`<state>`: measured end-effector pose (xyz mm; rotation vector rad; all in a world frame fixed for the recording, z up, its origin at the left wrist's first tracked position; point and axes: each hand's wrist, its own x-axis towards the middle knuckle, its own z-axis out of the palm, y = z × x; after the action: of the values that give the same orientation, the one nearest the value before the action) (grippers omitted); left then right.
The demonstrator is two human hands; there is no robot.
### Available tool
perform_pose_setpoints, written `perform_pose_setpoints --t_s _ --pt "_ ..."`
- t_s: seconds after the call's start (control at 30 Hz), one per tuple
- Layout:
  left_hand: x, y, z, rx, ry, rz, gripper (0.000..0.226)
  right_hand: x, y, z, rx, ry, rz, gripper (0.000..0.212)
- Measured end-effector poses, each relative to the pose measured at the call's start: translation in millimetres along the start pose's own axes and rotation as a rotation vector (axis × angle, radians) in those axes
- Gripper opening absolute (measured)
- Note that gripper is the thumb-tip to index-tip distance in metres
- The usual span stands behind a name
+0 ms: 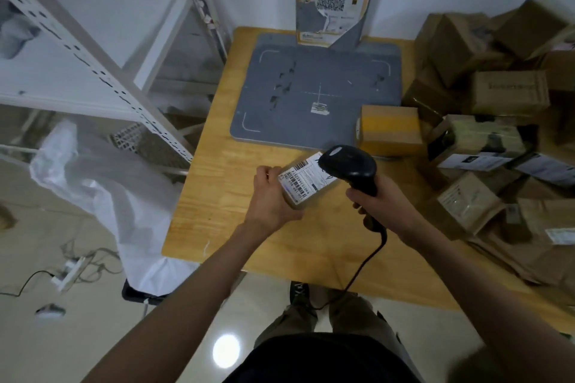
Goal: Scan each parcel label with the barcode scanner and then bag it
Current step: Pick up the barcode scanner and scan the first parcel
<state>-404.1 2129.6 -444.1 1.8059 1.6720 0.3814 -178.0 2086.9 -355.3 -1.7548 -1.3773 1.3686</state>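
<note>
While the left hand grips a white-labelled parcel, seemingly cardboard, the right hand grips the scanner.

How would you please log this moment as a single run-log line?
step: scanning | left hand: holds parcel | right hand: aims barcode scanner at label | bag: left of table

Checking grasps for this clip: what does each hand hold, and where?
Left hand grips the parcel at its left end; right hand grips the barcode scanner by its handle.

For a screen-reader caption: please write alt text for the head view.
A right hand aims a black barcode scanner at the label of a small parcel held by the left hand over a wooden table.
</note>
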Motion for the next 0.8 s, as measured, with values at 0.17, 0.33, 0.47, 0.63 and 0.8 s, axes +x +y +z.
perform_pose_setpoints --t_s 0.17,0.33,0.47,0.63,0.8 --pt "0 -15 -51 0.114 -0.046 0.122 0.108 12 -34 0 -0.390 -0.108 -0.267 0.033" --pt "0 -28 -82 0.234 -0.031 0.175 0.107 5 -61 5 -0.647 -0.112 -0.421 0.046" --pt "2 -37 -93 0.270 -0.012 0.187 0.106 -1 -71 14 -0.839 -0.141 -0.447 0.047" --pt "5 -40 -98 0.281 0.018 0.209 0.102 -4 -77 25 -0.921 -0.149 -0.493 0.040" --pt "12 -44 -99 0.291 0.014 0.216 0.106 -5 -80 27 -0.978 -0.126 -0.511 0.043"
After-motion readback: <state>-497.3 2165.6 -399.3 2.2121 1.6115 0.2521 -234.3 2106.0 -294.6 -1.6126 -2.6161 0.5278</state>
